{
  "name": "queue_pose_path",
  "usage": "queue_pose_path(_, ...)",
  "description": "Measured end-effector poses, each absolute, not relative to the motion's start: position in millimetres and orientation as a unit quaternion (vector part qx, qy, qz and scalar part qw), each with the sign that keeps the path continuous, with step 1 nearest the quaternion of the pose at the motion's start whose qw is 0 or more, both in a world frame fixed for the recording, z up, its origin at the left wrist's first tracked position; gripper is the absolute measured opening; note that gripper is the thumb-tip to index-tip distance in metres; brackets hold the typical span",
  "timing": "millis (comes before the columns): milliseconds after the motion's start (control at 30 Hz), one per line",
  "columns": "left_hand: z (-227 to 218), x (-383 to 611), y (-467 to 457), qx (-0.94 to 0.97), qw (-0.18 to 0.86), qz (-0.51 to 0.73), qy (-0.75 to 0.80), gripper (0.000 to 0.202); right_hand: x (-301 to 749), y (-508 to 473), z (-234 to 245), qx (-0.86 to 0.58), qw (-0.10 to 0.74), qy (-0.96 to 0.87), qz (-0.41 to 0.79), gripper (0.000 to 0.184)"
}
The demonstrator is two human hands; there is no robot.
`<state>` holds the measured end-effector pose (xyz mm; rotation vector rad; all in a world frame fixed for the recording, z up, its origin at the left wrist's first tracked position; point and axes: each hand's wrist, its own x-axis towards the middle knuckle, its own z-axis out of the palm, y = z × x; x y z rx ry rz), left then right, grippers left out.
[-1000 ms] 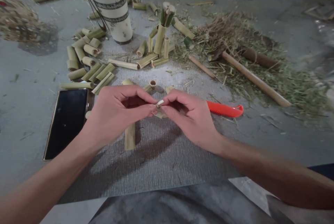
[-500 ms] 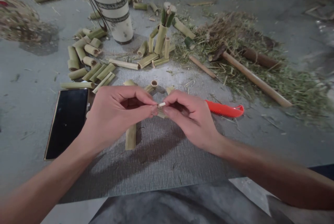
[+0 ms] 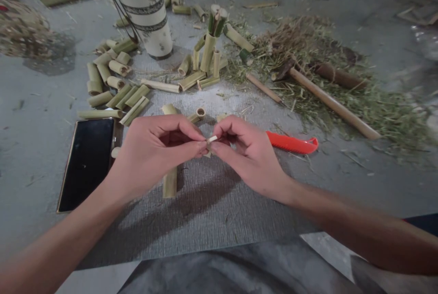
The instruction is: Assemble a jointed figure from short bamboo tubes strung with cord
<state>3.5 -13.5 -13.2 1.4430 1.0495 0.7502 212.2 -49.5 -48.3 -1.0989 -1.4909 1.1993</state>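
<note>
My left hand (image 3: 155,150) and my right hand (image 3: 244,152) meet fingertip to fingertip above a grey textured mat (image 3: 205,212). Both pinch a small pale sliver of bamboo (image 3: 212,139) between thumb and fingers. A short cut bamboo tube (image 3: 170,182) lies on the mat under my left hand, partly hidden by it. A small bamboo ring (image 3: 200,112) and other short pieces lie just beyond my fingers.
A black phone (image 3: 87,161) lies at the left. A red-handled tool (image 3: 290,142) rests right of my right hand. Several cut bamboo tubes (image 3: 112,79) are heaped at the back left beside a patterned cylinder (image 3: 143,6). Bamboo sticks and green shavings (image 3: 325,88) cover the right.
Both hands stay pinched on the pale sliver; my right fingers have curled in a little closer. The view has shifted slightly.
</note>
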Motion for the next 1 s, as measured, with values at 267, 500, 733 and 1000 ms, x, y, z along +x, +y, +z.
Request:
queue_pose_path(267, -11.3, 3.2, -13.5, 0.623, 0.558, 0.32, 0.445, 0.011, 211.8, -52.7, -52.7, -0.466, 0.451, -0.625, 0.435, 0.017)
queue_pose_path(500, -10.6, 2.7, -16.0, 0.641, 0.529, 0.315, 0.459, 0.016, 213.0, -54.7, -52.4, -0.456, 0.459, -0.645, 0.407, 0.019)
queue_pose_path(733, -7.4, 5.2, -18.1, 0.64, 0.528, 0.322, 0.455, 0.015, 211.3, -55.2, -54.5, -0.458, 0.469, -0.624, 0.426, 0.012)
queue_pose_path(1000, -11.6, 2.9, -15.6, 0.654, 0.539, 0.297, 0.441, 0.007, 211.3, -53.7, -55.7, -0.463, 0.454, -0.658, 0.384, 0.013)
